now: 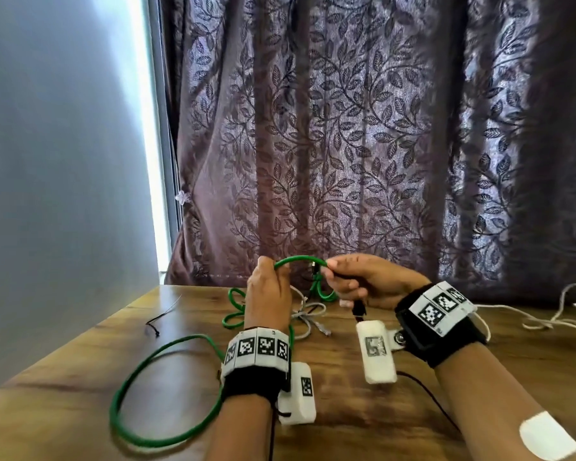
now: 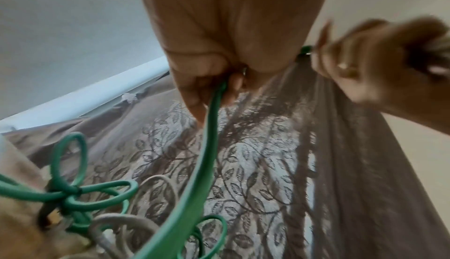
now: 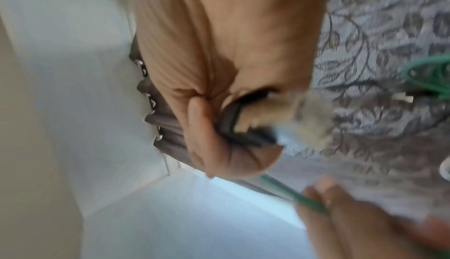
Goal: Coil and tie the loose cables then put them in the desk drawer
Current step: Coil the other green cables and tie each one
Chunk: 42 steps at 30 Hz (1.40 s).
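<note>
A home room: a leaf-patterned curtain (image 1: 346, 144) hangs behind a wooden desk (image 1: 80, 377) beside a plain wall (image 1: 47, 161).

I am counting two hands, my left hand (image 1: 267, 296) and my right hand (image 1: 363, 281). I am seeing one green cable (image 1: 167, 394), one grey cable (image 1: 308, 319), one white cable (image 1: 552, 322), possibly more in the tangle, one black tie (image 1: 162, 318), one counter (image 1: 80, 410), and two wrist bands.
</note>
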Each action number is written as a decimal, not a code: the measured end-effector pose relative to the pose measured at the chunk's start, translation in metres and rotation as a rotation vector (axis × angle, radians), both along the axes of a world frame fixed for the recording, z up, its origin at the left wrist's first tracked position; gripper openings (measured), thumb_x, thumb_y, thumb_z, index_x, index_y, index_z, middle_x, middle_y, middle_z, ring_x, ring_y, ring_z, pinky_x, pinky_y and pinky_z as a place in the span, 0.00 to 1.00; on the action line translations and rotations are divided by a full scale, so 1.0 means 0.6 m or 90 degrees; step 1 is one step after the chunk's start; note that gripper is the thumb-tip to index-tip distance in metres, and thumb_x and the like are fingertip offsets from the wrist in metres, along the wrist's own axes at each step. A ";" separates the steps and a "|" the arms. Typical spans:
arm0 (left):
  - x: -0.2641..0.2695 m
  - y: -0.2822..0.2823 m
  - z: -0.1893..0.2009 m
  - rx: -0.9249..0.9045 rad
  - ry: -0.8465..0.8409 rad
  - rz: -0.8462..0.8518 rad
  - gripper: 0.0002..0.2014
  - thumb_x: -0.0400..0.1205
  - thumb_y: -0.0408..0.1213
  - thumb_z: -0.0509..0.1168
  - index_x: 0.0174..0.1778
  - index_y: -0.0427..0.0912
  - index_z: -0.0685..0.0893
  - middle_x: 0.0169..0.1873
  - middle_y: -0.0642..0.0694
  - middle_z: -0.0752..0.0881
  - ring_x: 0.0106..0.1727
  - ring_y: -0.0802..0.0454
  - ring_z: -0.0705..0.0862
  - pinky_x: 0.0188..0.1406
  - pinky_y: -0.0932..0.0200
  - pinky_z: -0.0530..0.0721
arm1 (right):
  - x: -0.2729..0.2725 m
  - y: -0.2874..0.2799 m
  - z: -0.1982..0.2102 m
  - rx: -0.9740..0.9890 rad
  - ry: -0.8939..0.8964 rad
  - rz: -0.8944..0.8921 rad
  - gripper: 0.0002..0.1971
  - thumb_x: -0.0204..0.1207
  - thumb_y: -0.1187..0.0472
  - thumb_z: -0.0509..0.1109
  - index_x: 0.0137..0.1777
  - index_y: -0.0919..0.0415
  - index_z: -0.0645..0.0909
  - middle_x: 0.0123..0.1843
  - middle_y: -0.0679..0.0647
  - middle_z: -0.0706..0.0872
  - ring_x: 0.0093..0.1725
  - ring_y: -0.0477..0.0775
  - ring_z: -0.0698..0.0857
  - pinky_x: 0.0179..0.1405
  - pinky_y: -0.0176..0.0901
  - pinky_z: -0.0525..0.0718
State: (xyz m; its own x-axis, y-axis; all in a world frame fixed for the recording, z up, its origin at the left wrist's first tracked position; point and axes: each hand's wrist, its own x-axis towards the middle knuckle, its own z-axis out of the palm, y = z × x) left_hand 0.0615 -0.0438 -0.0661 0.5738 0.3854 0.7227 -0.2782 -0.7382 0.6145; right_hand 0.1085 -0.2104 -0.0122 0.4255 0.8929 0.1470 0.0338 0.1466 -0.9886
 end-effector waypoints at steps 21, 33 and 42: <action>-0.030 -0.057 0.023 0.321 0.199 -0.255 0.15 0.81 0.50 0.64 0.43 0.42 0.89 0.39 0.41 0.88 0.46 0.45 0.85 0.45 0.59 0.78 | 0.035 0.016 -0.014 -0.194 -0.516 -0.169 0.17 0.71 0.71 0.62 0.60 0.64 0.77 0.54 0.53 0.84 0.55 0.42 0.83 0.63 0.40 0.81; -0.011 0.016 0.017 0.056 -0.135 -0.141 0.22 0.80 0.60 0.55 0.31 0.45 0.70 0.29 0.50 0.74 0.32 0.53 0.73 0.33 0.59 0.70 | -0.015 0.024 -0.019 0.047 0.099 0.059 0.15 0.73 0.66 0.56 0.49 0.67 0.84 0.24 0.45 0.72 0.19 0.38 0.71 0.35 0.37 0.83; 0.002 0.009 0.005 -0.176 0.019 -0.238 0.38 0.79 0.69 0.46 0.66 0.39 0.77 0.65 0.45 0.81 0.67 0.47 0.77 0.73 0.49 0.69 | -0.026 0.045 -0.022 0.180 0.254 0.231 0.11 0.82 0.53 0.60 0.50 0.63 0.75 0.25 0.46 0.76 0.20 0.42 0.66 0.27 0.35 0.71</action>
State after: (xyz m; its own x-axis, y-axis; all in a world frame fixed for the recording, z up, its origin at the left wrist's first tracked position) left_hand 0.0630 -0.0382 -0.0631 0.7289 0.3240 0.6031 -0.4730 -0.3985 0.7857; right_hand 0.0928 -0.1836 -0.0252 0.1722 0.9411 0.2910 -0.4323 0.3377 -0.8361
